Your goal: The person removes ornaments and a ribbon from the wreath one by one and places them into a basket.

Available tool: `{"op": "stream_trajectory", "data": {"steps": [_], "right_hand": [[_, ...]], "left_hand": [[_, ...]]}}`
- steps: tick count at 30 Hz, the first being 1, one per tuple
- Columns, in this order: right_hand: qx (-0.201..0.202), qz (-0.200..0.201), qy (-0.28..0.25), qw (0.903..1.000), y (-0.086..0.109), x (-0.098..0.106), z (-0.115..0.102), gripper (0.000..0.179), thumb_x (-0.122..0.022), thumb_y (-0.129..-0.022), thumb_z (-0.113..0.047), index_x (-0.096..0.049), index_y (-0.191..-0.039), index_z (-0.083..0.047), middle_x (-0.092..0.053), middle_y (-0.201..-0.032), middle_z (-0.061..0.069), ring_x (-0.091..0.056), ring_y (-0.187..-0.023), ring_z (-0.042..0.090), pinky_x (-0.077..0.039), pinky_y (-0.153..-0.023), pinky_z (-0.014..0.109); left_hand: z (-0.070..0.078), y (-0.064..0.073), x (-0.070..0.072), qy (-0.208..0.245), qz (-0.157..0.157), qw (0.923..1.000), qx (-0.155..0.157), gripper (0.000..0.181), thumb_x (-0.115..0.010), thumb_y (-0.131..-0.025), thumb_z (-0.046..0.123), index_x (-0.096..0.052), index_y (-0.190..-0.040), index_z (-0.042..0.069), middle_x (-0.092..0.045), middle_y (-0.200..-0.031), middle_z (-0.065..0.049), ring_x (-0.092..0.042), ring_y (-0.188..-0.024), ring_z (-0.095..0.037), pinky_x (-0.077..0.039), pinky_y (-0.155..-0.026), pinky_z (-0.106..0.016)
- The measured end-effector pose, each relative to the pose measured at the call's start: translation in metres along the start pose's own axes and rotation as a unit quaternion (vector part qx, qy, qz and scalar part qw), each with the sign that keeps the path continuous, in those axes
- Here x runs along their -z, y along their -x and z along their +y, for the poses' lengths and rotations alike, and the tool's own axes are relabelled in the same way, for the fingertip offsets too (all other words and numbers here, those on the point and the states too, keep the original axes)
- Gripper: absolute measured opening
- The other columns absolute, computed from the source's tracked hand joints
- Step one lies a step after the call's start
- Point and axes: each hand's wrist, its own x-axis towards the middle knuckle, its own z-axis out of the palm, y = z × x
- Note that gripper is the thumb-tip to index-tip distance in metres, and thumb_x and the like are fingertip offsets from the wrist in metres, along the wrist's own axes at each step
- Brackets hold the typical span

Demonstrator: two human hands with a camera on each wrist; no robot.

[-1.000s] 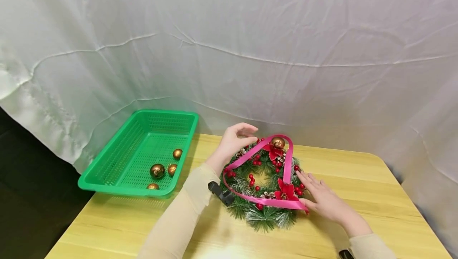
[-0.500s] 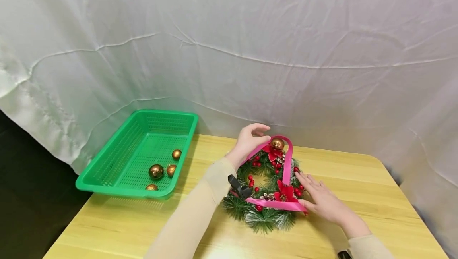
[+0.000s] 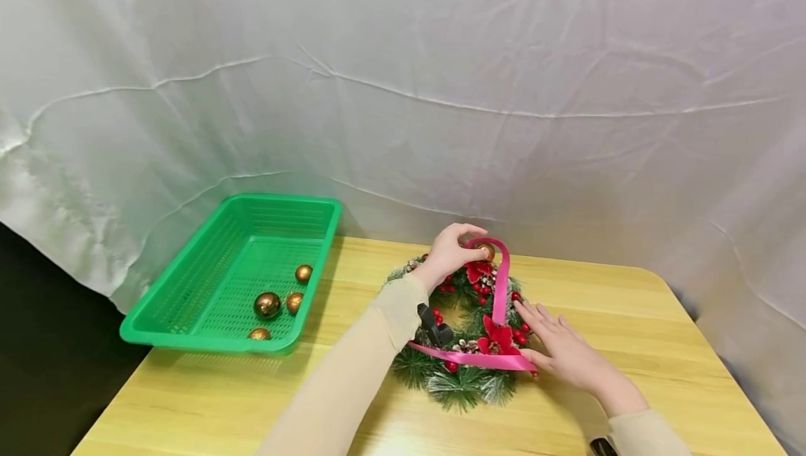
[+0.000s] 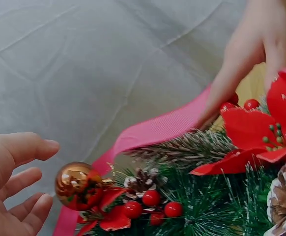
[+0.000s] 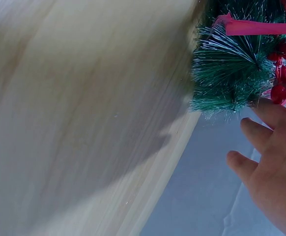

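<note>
A green Christmas wreath [image 3: 462, 387] lies on the table, trimmed with red berries, pine cones and red poinsettias [image 3: 497, 339]. Over it loops a pink ribbon [image 3: 500, 295]. A shiny copper bauble [image 4: 78, 187] sits at the wreath's far side, beside a small red flower. My left hand [image 3: 448, 253] reaches over the far left of the wreath, thumb and fingers apart around the bauble's side; a small gap shows in the left wrist view. My right hand [image 3: 569, 357] rests at the wreath's right edge, fingers spread by the berries and the ribbon's end.
A green plastic basket [image 3: 229, 342] at the left of the wooden table [image 3: 655, 330] holds several copper baubles [image 3: 267, 305]. A pale grey cloth [image 3: 403, 162] hangs behind the table. Dark floor [image 3: 44, 372] shows past the left edge.
My left hand has moved right, from the wreath's left side over the ribbon to the bauble. The right hand has stayed at the wreath's right edge. The view has shifted slightly.
</note>
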Motion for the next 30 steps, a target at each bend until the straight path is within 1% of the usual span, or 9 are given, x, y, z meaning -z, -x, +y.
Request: {"op": "stream_trajectory", "data": {"steps": [5,9,12,18,27,30], "right_hand": [[0.0,-0.004,0.004,1.0,-0.001,-0.001,-0.001,0.079,-0.06,-0.091,-0.045,-0.024,-0.152,-0.012,-0.023,-0.154,0.018,-0.016,-0.139,0.043,-0.011,-0.108,0.064],[-0.003,-0.006,0.003,1.0,0.0,0.0,-0.001,0.079,-0.061,-0.091,-0.044,-0.023,-0.152,-0.011,-0.021,-0.154,0.017,-0.015,-0.139,0.043,-0.01,-0.108,0.063],[-0.005,-0.006,0.003,1.0,0.002,0.0,-0.001,0.079,-0.06,-0.091,-0.044,-0.023,-0.152,-0.011,-0.022,-0.154,0.017,-0.015,-0.139,0.044,-0.01,-0.108,0.063],[-0.005,-0.007,0.001,1.0,0.003,0.0,-0.001,0.079,-0.06,-0.09,-0.045,-0.023,-0.152,-0.011,-0.021,-0.154,0.017,-0.015,-0.139,0.044,-0.009,-0.108,0.063],[-0.008,-0.007,-0.001,0.9999,0.003,0.0,0.0,0.08,-0.06,-0.09,-0.045,-0.023,-0.153,-0.011,-0.02,-0.154,0.017,-0.015,-0.139,0.044,-0.008,-0.108,0.063],[-0.009,-0.006,-0.001,0.9999,0.003,0.0,-0.001,0.08,-0.059,-0.091,-0.046,-0.022,-0.153,-0.012,-0.02,-0.154,0.017,-0.015,-0.139,0.044,-0.008,-0.109,0.063]], "left_hand": [[-0.006,0.0,-0.006,-0.032,0.007,0.9994,-0.008,0.037,-0.077,-0.082,0.013,-0.068,-0.117,0.014,-0.057,-0.116,-0.001,-0.055,-0.099,-0.022,-0.048,-0.074,-0.028],[-0.01,-0.001,-0.01,-0.045,0.007,0.9989,-0.008,0.038,-0.077,-0.082,0.014,-0.068,-0.118,0.014,-0.056,-0.119,-0.001,-0.055,-0.097,-0.018,-0.049,-0.075,-0.027],[-0.011,-0.002,-0.013,-0.064,0.007,0.9978,-0.014,0.04,-0.078,-0.081,0.013,-0.067,-0.119,0.014,-0.055,-0.12,-0.003,-0.056,-0.099,-0.018,-0.049,-0.078,-0.027],[-0.015,-0.003,-0.019,-0.112,0.017,0.9931,-0.029,0.039,-0.079,-0.08,0.013,-0.068,-0.118,0.013,-0.057,-0.117,-0.004,-0.055,-0.102,-0.018,-0.046,-0.085,-0.028],[-0.022,-0.006,-0.026,-0.135,0.033,0.9894,-0.043,0.039,-0.08,-0.078,0.016,-0.069,-0.115,0.015,-0.057,-0.114,-0.003,-0.055,-0.102,-0.018,-0.046,-0.087,-0.028],[-0.021,-0.006,-0.026,-0.137,0.04,0.9886,-0.047,0.038,-0.08,-0.078,0.016,-0.069,-0.114,0.015,-0.058,-0.112,-0.002,-0.055,-0.102,-0.017,-0.046,-0.087,-0.028]]}}
